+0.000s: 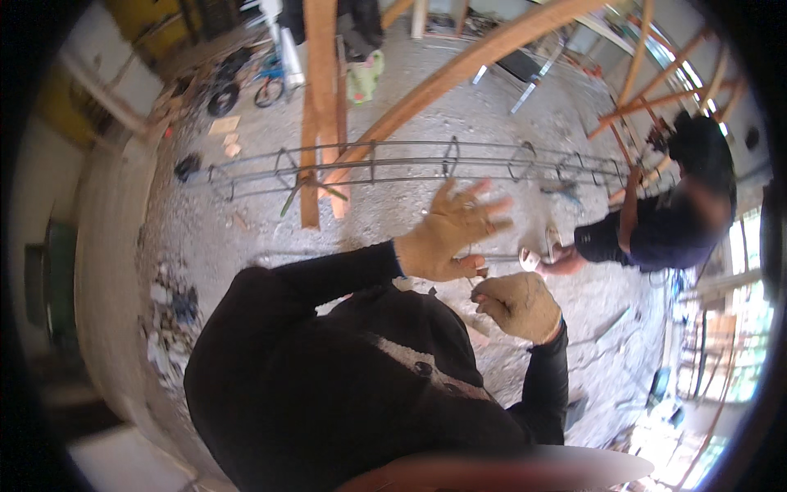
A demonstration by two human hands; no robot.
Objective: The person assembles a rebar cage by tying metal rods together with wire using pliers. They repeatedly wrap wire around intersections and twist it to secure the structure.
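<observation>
My left hand [449,235], in a pale tan work glove, is raised with its fingers spread wide. Its thumb points toward my right hand [523,307], which wears a similar glove and has its fingers curled and pinched together. A thin wire-like strand [471,280] shows at the right fingertips, close to the left thumb; its full length cannot be made out. Beyond both hands a long rebar cage [373,161], with several ring-shaped ties around its bars, runs across the view. Neither hand touches the cage.
Upright timber posts [322,74] and a slanting beam [459,78] stand at the cage. Green strips [290,202] lie against the post. At right a person in dark clothes [676,217] is by the cage's end. Rubble [170,328] lies at left; a dark tyre [223,100] lies far left.
</observation>
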